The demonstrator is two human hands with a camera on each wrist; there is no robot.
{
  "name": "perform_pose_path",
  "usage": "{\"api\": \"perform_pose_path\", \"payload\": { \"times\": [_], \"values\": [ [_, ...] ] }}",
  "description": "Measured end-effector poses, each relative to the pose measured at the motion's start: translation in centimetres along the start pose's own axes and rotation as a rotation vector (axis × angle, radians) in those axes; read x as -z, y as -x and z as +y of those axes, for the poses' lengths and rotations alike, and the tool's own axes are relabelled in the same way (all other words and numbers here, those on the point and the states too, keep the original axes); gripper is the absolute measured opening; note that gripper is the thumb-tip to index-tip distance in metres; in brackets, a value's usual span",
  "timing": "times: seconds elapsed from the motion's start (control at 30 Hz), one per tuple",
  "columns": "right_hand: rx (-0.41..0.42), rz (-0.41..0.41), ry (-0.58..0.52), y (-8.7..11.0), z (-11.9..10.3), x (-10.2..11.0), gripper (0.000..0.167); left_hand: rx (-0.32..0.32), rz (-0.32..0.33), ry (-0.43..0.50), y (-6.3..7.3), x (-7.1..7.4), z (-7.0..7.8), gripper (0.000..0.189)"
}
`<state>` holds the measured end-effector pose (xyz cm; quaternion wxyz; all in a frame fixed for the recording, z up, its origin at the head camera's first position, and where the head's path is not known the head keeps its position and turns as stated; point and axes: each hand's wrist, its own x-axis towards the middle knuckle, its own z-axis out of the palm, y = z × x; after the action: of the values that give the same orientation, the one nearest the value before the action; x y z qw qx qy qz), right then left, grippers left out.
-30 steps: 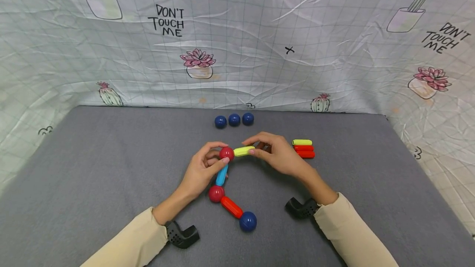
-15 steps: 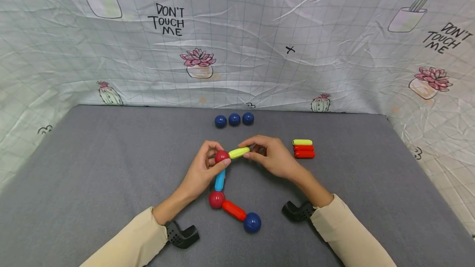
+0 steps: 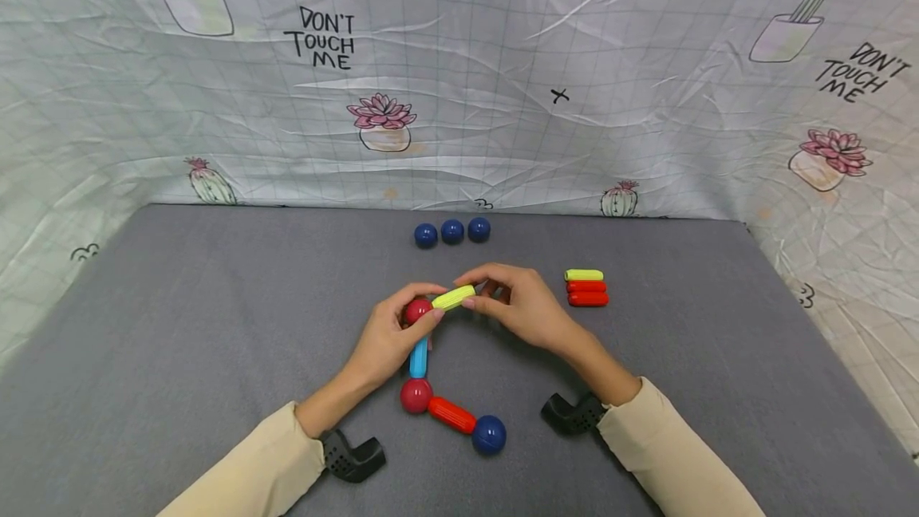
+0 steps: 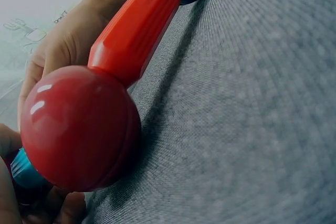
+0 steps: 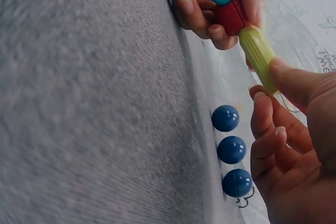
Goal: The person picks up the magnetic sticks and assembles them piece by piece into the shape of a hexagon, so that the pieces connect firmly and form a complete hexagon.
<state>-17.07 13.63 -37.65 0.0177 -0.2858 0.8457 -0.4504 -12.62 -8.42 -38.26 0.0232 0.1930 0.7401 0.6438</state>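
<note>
Yellow rod (image 3: 454,297): pinched near one end by a person's right hand (image 3: 518,303), the other end meeting a held red ball (image 3: 418,310), midway between the two hands.
Right hand: thumb set against fingertips, parted only by the rod's thickness; remaining fingers curl loosely.
Left hand (image 3: 388,335): thumb and fingers grip the held red ball, partly covering it.
Turquoise rod (image 3: 419,359): runs from that ball toward the person, joining a lower red ball (image 3: 416,396).
Red rod (image 3: 452,415): slants right from the lower ball to a blue end ball (image 3: 490,435).
Elbow room: gray cloth (image 3: 230,325) stretches between the forearms and beyond each, its side edges well apart from the hands.
Spare rods: one yellow (image 3: 584,275) and two red (image 3: 588,294), side by side to the right of the right hand.
Blue trio (image 3: 452,231): three balls in a row beyond the hands, near the back edge.
Back edge: cloth meets a creased pale sheet (image 3: 467,46) printed with potted plants and "DON'T TOUCH ME."
</note>
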Motion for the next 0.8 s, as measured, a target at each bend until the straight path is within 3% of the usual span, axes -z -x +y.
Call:
{"api": "perform_pose_path", "payload": {
  "times": [0.27,0.6,0.8],
  "values": [
    [-0.050,0.015,-0.002,-0.3,0.6,1.4,0.029,-0.034,0.014,0.055,-0.1,-0.1,-0.2,0.026],
    [-0.162,0.197,0.155,-3.5,2.2,1.7,0.035,-0.018,0.026,0.073,-0.1,0.1,-0.3,0.026],
    [-0.140,0.172,0.222,-5.2,3.2,1.4,0.046,-0.024,0.043,0.068,0.0,0.0,-0.2,0.024]
  ]
}}
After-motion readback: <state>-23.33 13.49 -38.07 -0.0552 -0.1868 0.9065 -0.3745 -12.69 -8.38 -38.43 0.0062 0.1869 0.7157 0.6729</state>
